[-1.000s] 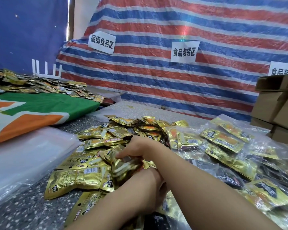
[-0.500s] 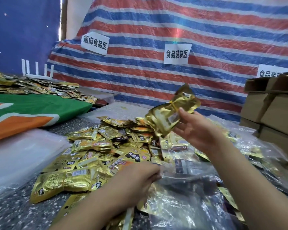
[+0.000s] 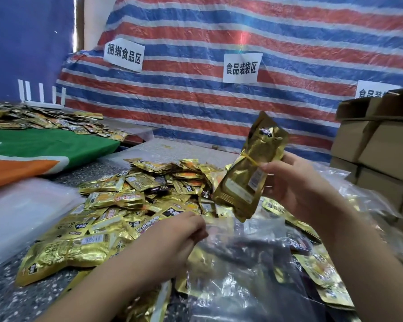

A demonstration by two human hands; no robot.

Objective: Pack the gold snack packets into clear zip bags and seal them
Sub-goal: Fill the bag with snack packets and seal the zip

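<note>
My right hand (image 3: 296, 182) grips the gold bundle (image 3: 249, 168), middle right; it looks light and slippery, so I hold its middle; my left hand (image 3: 172, 238) pinches the clear bag (image 3: 237, 275).

A speckled grey table (image 3: 7, 296) carries a loose heap of gold snack packets (image 3: 116, 214) across its middle. Clear zip bags (image 3: 237, 275) lie crumpled on its near right side, some with packets inside, and a stack of flat clear bags (image 3: 21, 212) sits at the left edge, just beside a green and orange cloth (image 3: 49, 149)
</note>
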